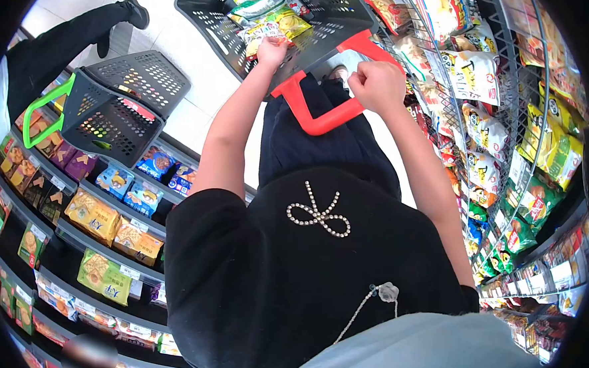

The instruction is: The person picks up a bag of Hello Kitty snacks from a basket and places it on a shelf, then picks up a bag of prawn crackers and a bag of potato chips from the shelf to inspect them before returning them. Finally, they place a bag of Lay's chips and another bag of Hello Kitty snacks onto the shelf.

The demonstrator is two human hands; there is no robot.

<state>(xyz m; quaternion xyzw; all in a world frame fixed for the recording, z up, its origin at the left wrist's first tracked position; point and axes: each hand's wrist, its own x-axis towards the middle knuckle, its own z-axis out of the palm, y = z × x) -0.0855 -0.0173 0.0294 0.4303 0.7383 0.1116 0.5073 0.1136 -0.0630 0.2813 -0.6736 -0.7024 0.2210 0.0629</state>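
Observation:
At the top centre is a dark grey shopping basket (217, 41) with a red handle (331, 119). Several snack bags lie in it, among them a yellow bag (289, 24) and a white and red snack bag (257, 34). My left hand (273, 52) reaches into the basket, its fingers closed on the edge of the white and red bag. My right hand (377, 86) is a fist around the right part of the red handle, near my dark trousers.
Another person in dark trousers (61, 46) stands at the upper left, beside a second grey basket (120, 106) with a green handle (44, 110). Shelves of packaged biscuits (106, 277) line the left. Racks of snack bags (472, 75) rise close on the right.

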